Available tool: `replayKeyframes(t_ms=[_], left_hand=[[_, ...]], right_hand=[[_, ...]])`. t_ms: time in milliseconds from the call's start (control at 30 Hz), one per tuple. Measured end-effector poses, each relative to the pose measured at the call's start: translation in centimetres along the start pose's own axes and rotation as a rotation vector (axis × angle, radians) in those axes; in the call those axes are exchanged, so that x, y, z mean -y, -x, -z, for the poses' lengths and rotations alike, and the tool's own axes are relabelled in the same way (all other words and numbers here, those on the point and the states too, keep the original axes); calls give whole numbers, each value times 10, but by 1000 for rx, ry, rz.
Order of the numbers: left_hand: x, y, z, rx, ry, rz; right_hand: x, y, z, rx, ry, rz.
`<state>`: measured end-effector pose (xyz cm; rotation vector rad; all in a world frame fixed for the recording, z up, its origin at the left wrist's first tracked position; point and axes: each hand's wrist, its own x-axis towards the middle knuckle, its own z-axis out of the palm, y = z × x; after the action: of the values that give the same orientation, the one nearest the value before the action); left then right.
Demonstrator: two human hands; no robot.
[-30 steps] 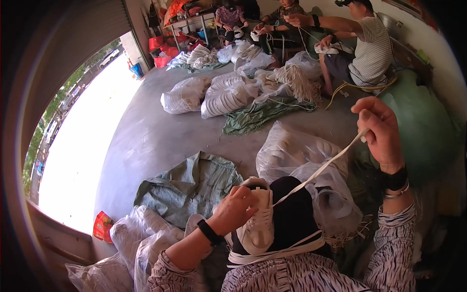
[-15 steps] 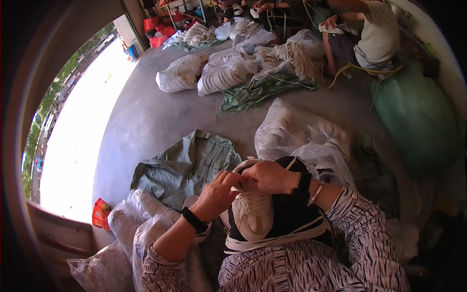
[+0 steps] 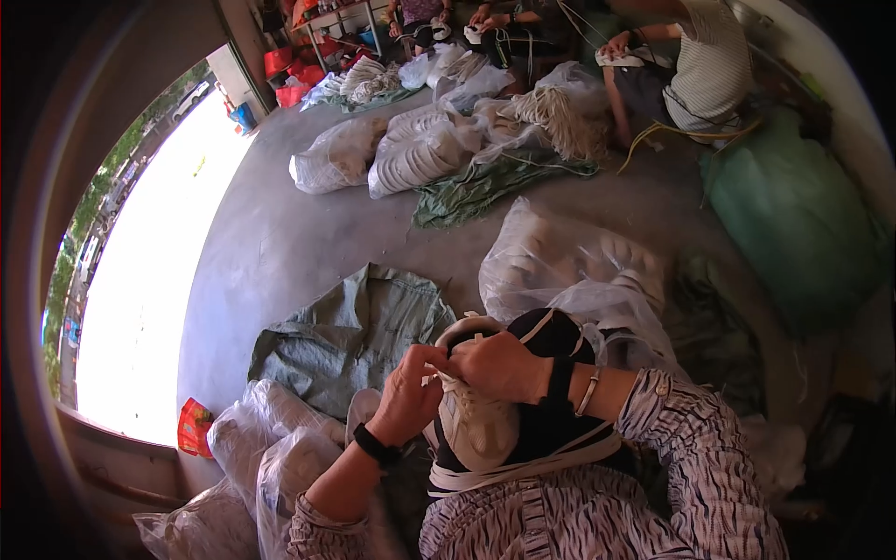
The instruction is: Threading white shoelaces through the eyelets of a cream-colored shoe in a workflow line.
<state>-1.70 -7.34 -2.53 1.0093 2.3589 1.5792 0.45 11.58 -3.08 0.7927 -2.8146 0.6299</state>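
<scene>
A cream lace-up sneaker rests on my lap with its toe toward me and its padded collar beyond my hands. My left hand is closed, its thumb and fingertips pinching at the upper lacing, where a bit of pale shoelace shows. My right hand lies over the shoe's tongue area, fingers bent and meeting the left fingertips; it hides most of the top eyelets. Across my lap runs a loose bundle of cream laces, over dark cloth.
Clear bags of shoes stand ahead and at my left. A grey-green woven sack lies on the floor. Farther off are more bagged shoes, lace bundles and seated co-workers. A big green sack stands right.
Both hands have come slightly down toward me, still together at the lacing. More of the shoe's collar now shows beyond them. The whole view has shifted a little.
</scene>
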Motion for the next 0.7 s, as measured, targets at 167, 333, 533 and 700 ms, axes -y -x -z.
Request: replayKeyframes(t_ms=[167, 333, 533, 700], left_hand=[[-14, -4, -6, 136, -516, -87], [-25, -17, -15, 263, -654, 33], [-18, -25, -7, 277, -437, -181], [-8, -25, -3, 326, -413, -91]], right_hand=[[-48, 7, 28, -187, -169, -102], [-49, 34, 38, 13, -140, -239], [-29, 48, 49, 456, -1537, -699], [-34, 54, 52, 93, -2033, -590]])
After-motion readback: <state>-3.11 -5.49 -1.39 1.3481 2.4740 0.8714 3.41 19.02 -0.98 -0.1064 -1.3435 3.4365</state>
